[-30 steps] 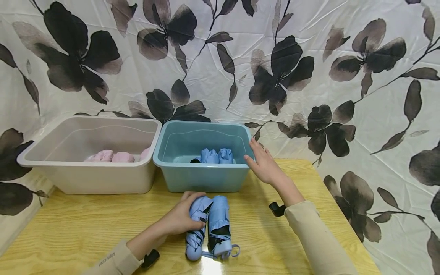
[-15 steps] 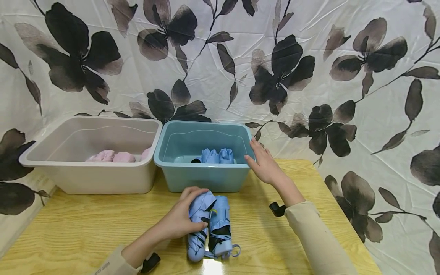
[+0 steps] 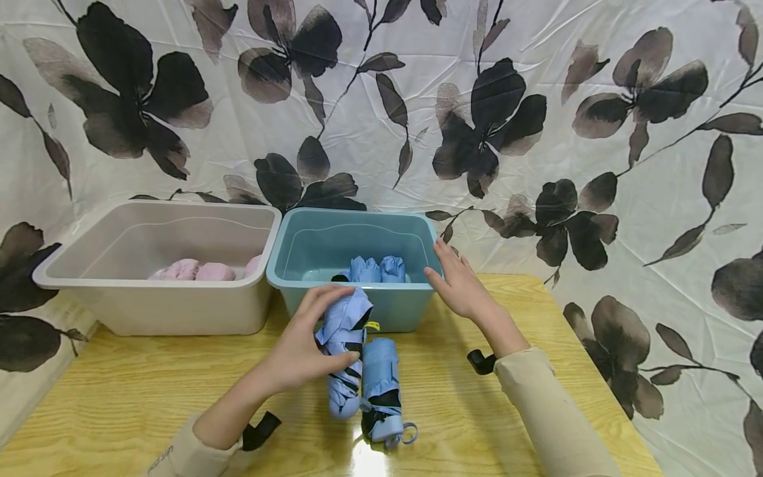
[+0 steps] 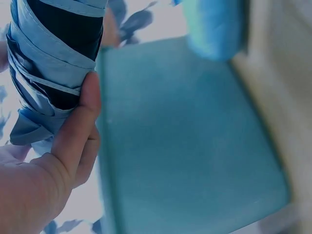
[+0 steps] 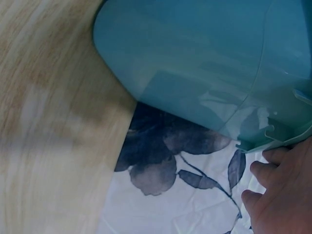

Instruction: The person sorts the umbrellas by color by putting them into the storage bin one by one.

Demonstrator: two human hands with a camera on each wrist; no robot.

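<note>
My left hand (image 3: 298, 354) grips a folded blue umbrella (image 3: 347, 324) with black showing between its wraps, raised off the table just in front of the teal bin (image 3: 390, 311). In the left wrist view, fingers and thumb curl round this wrapped umbrella (image 4: 58, 44). A second folded blue umbrella (image 3: 381, 377), with a wrist strap, lies on the table to the right of the held one. At the bin's right rim rests my right hand (image 3: 461, 288), fingers extended; the right wrist view has this hand (image 5: 287, 190) against the bin's edge. Blue folded bundles (image 3: 365, 270) lie inside the bin.
Left of the teal bin stands a beige bin (image 3: 179, 308) with several pink bundles (image 3: 214, 272) in it. Both bins sit at the back of the wooden table (image 3: 149, 377). A floral cloth (image 3: 381, 132) hangs behind.
My left hand has lifted the left umbrella off the table and moved it forward toward the teal bin. The right hand and the other umbrella stay in place.
</note>
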